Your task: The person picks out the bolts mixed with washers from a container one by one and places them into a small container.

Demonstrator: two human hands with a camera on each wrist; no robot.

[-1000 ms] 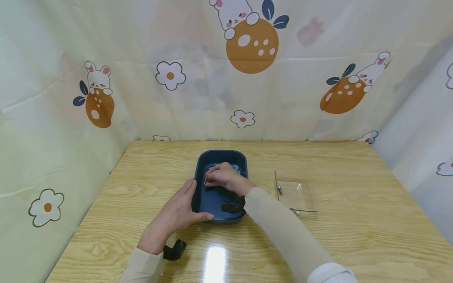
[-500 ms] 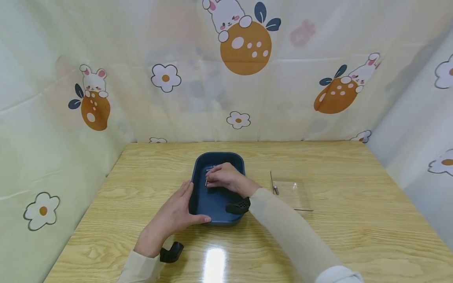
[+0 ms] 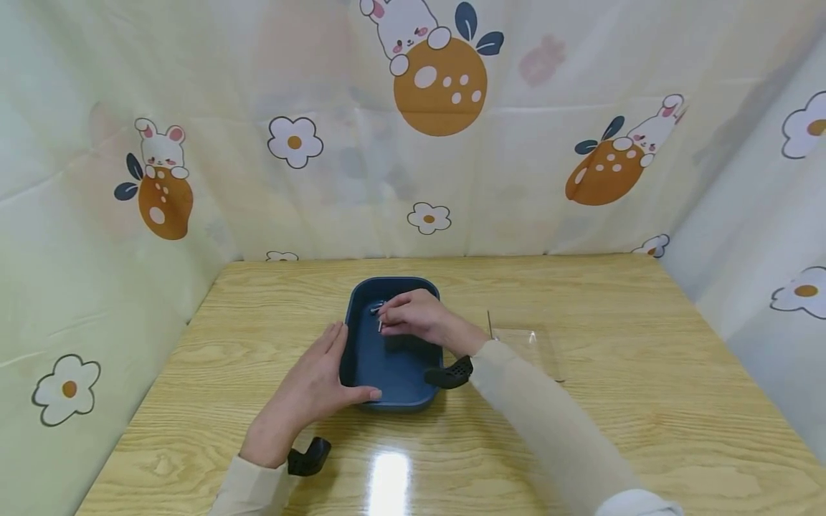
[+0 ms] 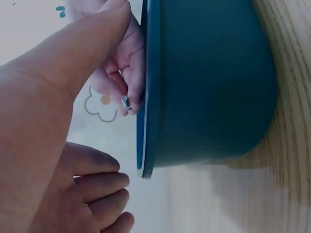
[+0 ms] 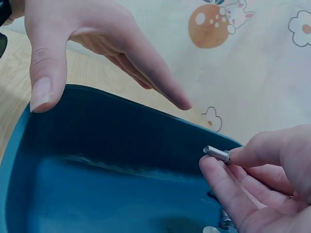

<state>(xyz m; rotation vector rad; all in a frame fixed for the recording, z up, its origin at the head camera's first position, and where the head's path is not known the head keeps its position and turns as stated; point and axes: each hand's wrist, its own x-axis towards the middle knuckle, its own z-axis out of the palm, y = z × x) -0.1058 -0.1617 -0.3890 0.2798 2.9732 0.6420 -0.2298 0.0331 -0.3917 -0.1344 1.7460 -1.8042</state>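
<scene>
A dark blue plastic bin stands on the table. My left hand rests against its left side, fingers extended, the thumb reaching over the near left corner. Inside the bin's opening, my right hand pinches a small silver threaded bolt between thumb and fingertips. Its hollow-looking end points away from the fingers in the right wrist view. From the left wrist view, the same bolt shows just beyond the rim. More metal pieces lie on the bin floor, partly hidden by the right hand.
A clear plastic box sits right of the bin, partly covered by the right sleeve. Black wrist mounts are worn on both arms. A patterned curtain hangs behind the wooden table.
The right hand has lifted slightly and shifted right relative to the bin, with the bolt in its fingers. The left hand keeps its place at the bin. The head view has turned slightly.
</scene>
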